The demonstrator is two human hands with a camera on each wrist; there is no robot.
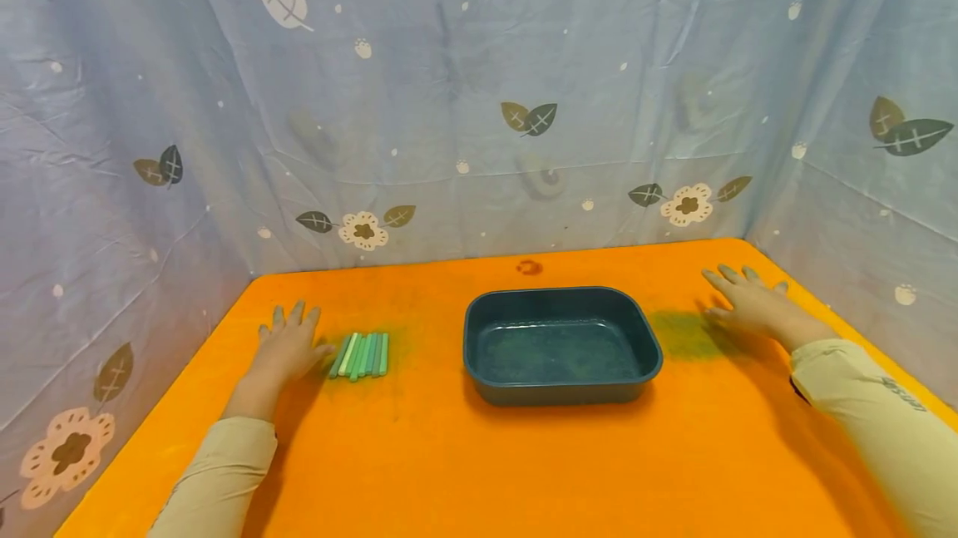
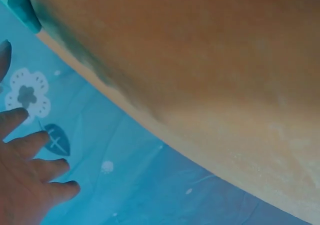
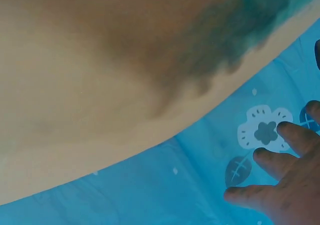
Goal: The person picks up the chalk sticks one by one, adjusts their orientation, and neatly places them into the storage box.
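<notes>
My left hand is spread just left of a row of several green chalk-like sticks, its thumb near them. In the left wrist view the spread left hand holds nothing, and the end of a teal stick shows at the top left corner. Over on the right, my right hand has its fingers spread, with nothing held. Dark smudges mark the fingers of the right hand in the right wrist view. Between the hands stands a dark teal rectangular tray, with no sticks visible inside.
The orange tabletop bears a green powdery smear between the tray and my right hand. A reddish-brown mark lies near the back edge. Grey-blue curtains with leaf and flower prints enclose the back and both sides.
</notes>
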